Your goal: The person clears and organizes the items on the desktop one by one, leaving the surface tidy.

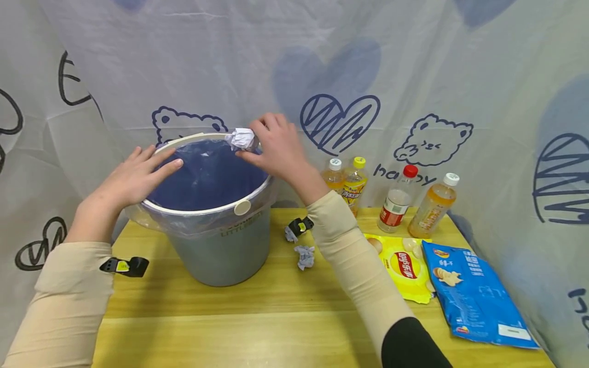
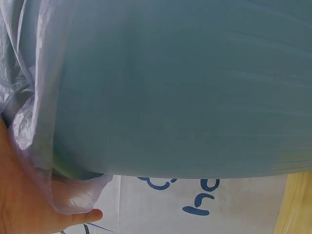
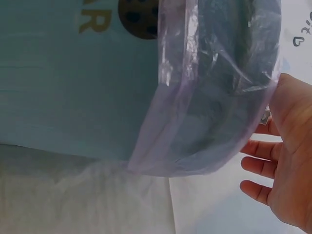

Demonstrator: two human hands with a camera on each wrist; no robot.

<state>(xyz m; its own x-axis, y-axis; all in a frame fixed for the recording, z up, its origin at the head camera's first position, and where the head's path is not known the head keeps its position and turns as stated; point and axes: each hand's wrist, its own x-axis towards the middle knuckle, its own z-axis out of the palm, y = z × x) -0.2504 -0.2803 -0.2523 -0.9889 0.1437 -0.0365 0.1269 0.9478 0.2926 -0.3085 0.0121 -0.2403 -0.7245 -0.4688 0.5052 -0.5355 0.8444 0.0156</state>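
Head view: the right hand (image 1: 278, 148) pinches a crumpled paper ball (image 1: 242, 138) over the bin (image 1: 221, 250) rim at 1 o'clock, seemingly mid-drop; letting go comes next. The left hand (image 1: 133, 179) rests flat, fingers straight, at 9 o'clock.

Left wrist view: the palm (image 2: 24, 195) touches the bin liner (image 2: 29, 122).

Right wrist view: fingers (image 3: 258, 168) curl beside the liner; the ball is hidden.

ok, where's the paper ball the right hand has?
Head view: the paper ball is at the bin's far rim, pinched by the right hand; the left hand rests on the near-left rim.
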